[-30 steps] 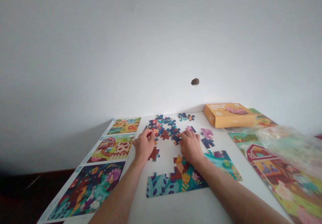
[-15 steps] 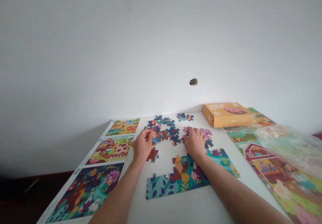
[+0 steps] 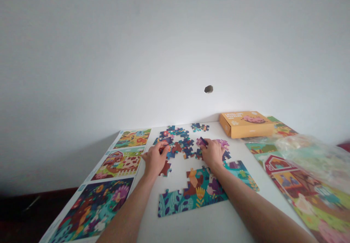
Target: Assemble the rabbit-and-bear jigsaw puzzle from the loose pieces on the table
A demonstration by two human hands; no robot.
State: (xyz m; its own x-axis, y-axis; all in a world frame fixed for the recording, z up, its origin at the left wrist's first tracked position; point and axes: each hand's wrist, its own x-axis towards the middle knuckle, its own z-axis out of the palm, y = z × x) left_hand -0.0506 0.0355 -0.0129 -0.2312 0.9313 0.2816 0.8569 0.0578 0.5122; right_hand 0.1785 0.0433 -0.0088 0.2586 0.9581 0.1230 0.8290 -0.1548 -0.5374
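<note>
My left hand pinches a small puzzle piece with red and orange on it, at the left of the loose pieces. A tilted dark blue puzzle piece is between the fingers of my right hand, over purple and dark pieces. Loose puzzle pieces lie between and beyond both hands. A brown piece rests just below my left hand. Nearer to me is a joined puzzle section with a fox, a rabbit and leaves; my right forearm covers part of it.
A sheet with printed pictures lies along the table's left side. At the back right stands a yellow puzzle box. Clear plastic wrap lies over a farm picture poster on the right. A white wall rises behind.
My right hand has picked up the dark blue piece and tilts it, its fingers drawn closer together. My left hand keeps its piece, turned a little, in almost the same spot.
</note>
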